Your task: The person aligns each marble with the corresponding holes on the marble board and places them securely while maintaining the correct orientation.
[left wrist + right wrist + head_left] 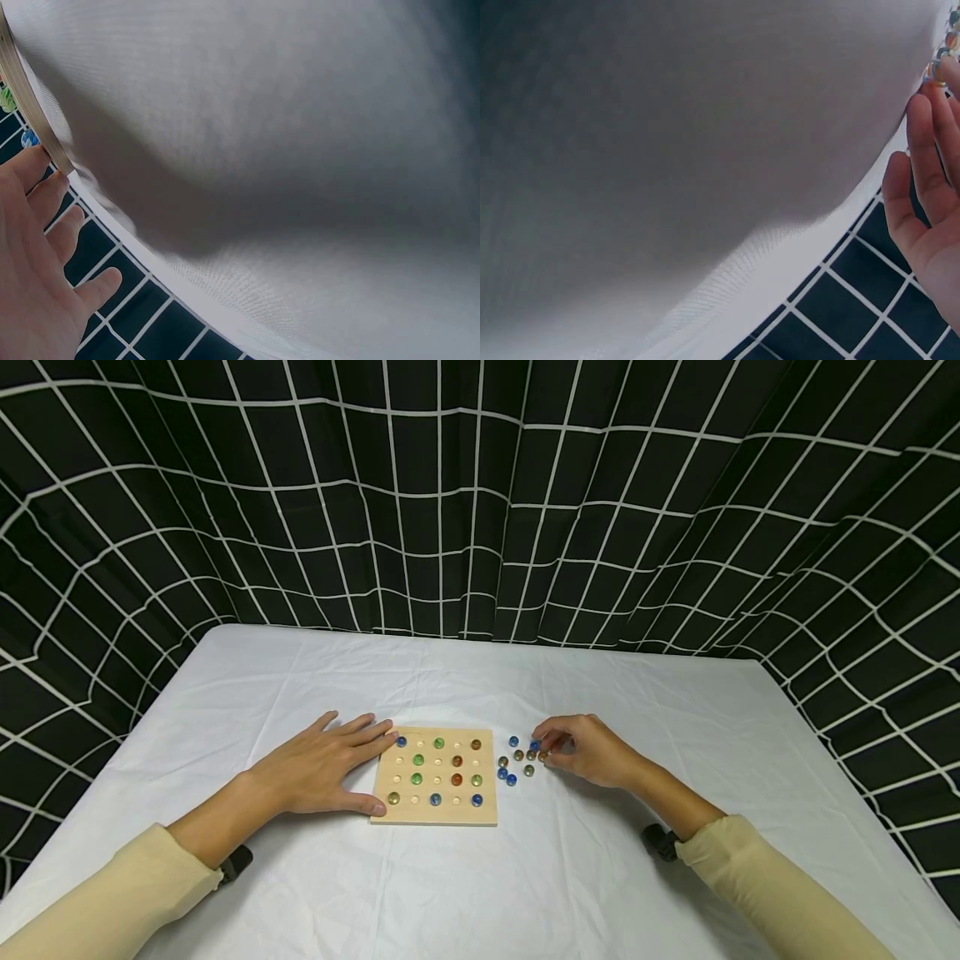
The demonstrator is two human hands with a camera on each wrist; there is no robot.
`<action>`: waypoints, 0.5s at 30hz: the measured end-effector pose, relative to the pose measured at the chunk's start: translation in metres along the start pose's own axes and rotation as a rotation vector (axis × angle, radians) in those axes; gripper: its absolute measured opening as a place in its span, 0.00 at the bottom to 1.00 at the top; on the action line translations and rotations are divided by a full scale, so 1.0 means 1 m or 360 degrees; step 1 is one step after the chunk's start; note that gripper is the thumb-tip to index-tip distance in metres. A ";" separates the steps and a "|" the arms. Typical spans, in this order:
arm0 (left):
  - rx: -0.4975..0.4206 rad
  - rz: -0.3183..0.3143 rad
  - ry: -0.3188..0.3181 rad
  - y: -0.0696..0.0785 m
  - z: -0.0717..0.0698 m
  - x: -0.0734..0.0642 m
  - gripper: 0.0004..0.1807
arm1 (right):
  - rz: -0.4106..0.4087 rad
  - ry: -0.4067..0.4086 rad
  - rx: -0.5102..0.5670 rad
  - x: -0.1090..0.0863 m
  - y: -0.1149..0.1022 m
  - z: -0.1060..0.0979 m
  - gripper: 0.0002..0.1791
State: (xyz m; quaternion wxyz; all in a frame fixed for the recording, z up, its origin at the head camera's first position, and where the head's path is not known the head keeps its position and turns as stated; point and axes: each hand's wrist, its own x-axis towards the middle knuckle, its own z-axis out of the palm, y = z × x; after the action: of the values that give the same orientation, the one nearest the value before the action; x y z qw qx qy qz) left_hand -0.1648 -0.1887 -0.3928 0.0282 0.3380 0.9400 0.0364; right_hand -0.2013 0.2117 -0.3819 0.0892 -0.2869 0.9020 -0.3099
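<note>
A square wooden board (447, 817) with rows of round hollows lies flat, several holding blue, green, brown and amber marbles. My left hand (318, 768) is spread at the board's left edge, its thumb at the lower left corner and a fingertip at the upper left beside a blue marble (402, 742). In the left wrist view those fingers reach the board's edge (34, 105). To the right of the board, my right hand (592, 750) pinches an amber-brown marble (934, 73) between thumb and forefinger. Its other fingers are loosely bent.
Loose blue and brown marbles (529, 770) are scattered between the board and my right hand. A white cloth (450, 893) with soft creases covers the table. Behind it and along the sides hangs a black curtain (465, 510) with a white grid.
</note>
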 end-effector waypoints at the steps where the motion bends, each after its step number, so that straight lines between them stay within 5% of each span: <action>1: -0.0001 -0.0001 0.0001 0.000 0.000 0.000 0.57 | -0.0002 0.0001 -0.0008 0.000 0.000 0.000 0.16; 15: 0.0006 0.0000 -0.0003 0.000 0.000 0.000 0.57 | -0.0004 0.0006 -0.0043 0.000 -0.002 0.002 0.15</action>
State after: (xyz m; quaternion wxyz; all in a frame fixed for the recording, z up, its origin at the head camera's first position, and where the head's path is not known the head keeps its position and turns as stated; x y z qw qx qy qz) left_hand -0.1647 -0.1881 -0.3930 0.0286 0.3381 0.9401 0.0344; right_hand -0.1998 0.2094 -0.3819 0.0831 -0.2886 0.9060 -0.2983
